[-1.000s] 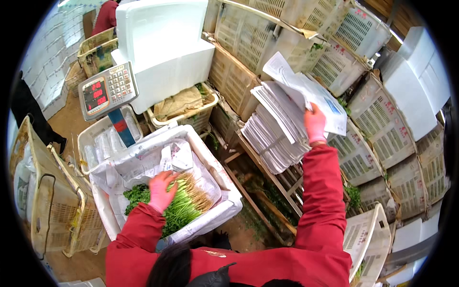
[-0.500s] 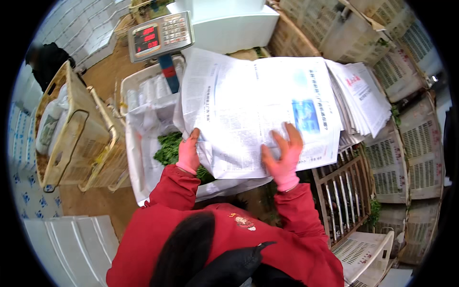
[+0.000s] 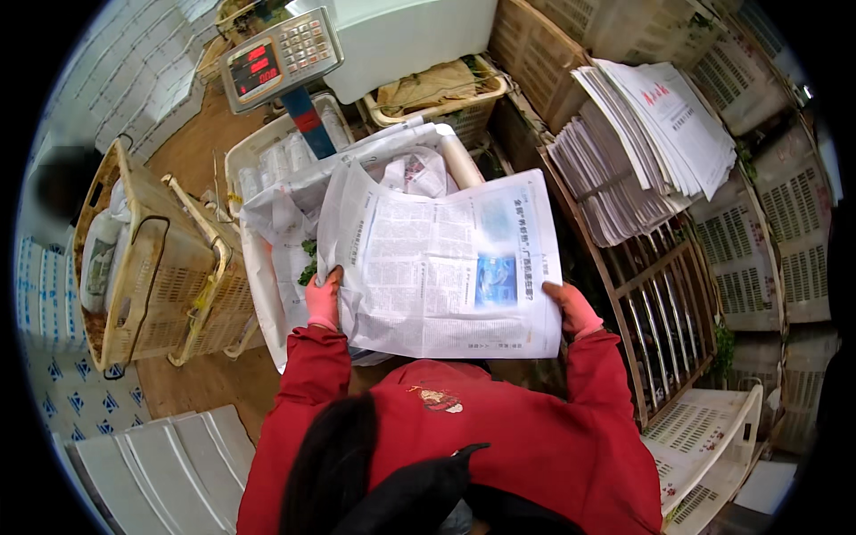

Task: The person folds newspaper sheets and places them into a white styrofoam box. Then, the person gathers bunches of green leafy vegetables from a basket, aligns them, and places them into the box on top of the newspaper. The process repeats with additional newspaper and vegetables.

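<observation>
A spread newspaper sheet (image 3: 428,259) with a blue picture lies over the open white foam box (image 3: 264,312) in front of me. My left hand (image 3: 325,300), in a pink cuff, pinches the sheet's left edge. At its lower right edge, my right hand (image 3: 575,308) grips it with the fingers curled round the border. Leafy greens (image 3: 309,270) peek out beside the sheet on the left; the rest of the box's contents are mostly hidden under it. Crumpled paper lining (image 3: 415,174) shows along the box's far side.
A scale display (image 3: 281,58) with red digits stands on a post at the far left. To the right, a newspaper stack (image 3: 637,147) sits above a barred metal rack (image 3: 651,321). Plastic crates (image 3: 178,267) stand at left, foam lids (image 3: 165,459) lower left. A person (image 3: 67,187) is at the far left.
The newspaper sheet has come away from the stack, moving left and toward me over the box. My right hand has gone from lying on the sheet to gripping its right edge.
</observation>
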`<state>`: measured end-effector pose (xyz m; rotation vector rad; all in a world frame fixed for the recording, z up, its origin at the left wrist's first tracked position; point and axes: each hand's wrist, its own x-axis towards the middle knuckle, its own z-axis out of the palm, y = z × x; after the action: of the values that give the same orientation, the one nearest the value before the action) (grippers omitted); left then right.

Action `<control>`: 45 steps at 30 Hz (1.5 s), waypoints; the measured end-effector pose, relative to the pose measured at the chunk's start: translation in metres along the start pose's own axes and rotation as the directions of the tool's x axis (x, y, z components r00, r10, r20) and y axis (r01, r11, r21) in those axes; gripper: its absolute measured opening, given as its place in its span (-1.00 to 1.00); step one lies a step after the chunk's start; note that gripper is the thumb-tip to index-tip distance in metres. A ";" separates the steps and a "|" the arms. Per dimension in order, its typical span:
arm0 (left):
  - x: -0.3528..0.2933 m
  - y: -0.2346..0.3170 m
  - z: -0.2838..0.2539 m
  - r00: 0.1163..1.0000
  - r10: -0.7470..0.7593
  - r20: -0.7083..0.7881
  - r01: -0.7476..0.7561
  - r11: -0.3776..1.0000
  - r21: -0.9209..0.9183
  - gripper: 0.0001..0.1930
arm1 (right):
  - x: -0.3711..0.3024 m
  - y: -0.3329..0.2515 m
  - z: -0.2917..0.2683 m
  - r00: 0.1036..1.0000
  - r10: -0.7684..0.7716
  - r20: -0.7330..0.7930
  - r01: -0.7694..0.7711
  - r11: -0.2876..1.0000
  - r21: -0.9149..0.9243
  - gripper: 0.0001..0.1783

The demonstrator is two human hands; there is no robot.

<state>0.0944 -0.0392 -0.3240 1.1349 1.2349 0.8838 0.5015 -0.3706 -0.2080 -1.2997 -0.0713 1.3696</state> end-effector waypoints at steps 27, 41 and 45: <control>-0.170 0.197 0.187 0.798 0.583 0.152 -0.584 0.810 -0.044 -0.66 | -0.058 -0.119 0.186 0.831 -0.360 0.424 0.552 0.435 -0.712 -0.13; -0.159 0.144 0.059 0.488 -0.031 0.872 0.830 0.326 -0.453 0.14 | -0.071 -0.202 0.228 0.716 -0.460 0.525 0.697 0.429 -0.574 -0.61; -0.114 0.204 0.090 0.654 0.041 0.756 0.698 0.352 -0.623 -0.33 | -0.139 -0.260 0.269 0.432 -0.678 0.594 0.814 0.010 -0.581 -0.64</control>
<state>0.1800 -0.1138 -0.1012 0.1459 0.1952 0.5241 0.4431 -0.2240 0.1582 -1.4943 -1.5533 0.3251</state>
